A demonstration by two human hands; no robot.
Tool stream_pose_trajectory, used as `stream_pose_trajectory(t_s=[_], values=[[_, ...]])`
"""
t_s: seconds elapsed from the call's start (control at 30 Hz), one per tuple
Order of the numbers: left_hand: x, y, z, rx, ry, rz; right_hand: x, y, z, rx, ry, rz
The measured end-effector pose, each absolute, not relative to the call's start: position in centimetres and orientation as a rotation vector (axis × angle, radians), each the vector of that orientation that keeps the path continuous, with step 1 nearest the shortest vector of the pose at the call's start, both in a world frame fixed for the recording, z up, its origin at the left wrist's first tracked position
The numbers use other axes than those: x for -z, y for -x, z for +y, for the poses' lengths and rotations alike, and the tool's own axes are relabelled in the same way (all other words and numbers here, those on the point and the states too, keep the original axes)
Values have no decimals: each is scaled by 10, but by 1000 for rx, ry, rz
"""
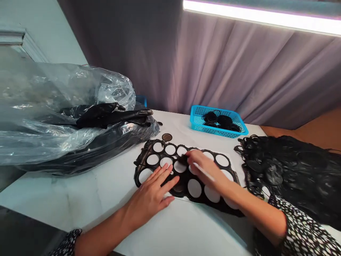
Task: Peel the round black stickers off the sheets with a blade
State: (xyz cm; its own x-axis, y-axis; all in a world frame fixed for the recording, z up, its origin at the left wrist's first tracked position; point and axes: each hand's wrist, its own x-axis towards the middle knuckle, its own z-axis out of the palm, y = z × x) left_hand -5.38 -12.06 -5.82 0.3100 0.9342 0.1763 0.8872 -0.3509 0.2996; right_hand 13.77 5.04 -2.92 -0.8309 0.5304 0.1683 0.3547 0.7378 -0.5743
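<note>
A black sheet [185, 189] with rows of round cut-outs lies flat on the white table [80, 192], its holes showing white beneath. My left hand [150, 195] presses flat on the sheet's lower left, fingers spread and holding nothing. My right hand [202, 167] rests on the sheet's middle with fingertips curled down, shut on a thin white stick [205, 173]. A brown disc [178, 188] sits in one opening near my left fingertips, partly hidden by the hand. Another brown disc [167, 137] lies on the table beyond the sheet.
A blue plastic basket [213, 132] holding black round pieces stands at the back. A heap of black cut material [290, 174] lies to the right. A clear plastic bag [114, 90] with black material and a black glove [112, 115] fills the left. A grey curtain [239, 71] hangs behind.
</note>
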Motion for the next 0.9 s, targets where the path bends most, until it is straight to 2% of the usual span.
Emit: stream_pose_trajectory(t_s=[0.13, 0.33, 0.9], values=[[61, 42, -147, -423, -2433, 1708, 34, -140, 1, -1078, 432, -2765], [64, 43, -156, -477, -2385, 1660, 38, -147, 2, -1409, 448, -2605], [65, 46, -158, -477, -2372, 1645, 35, -148, 1, -1418, 474, -2614]])
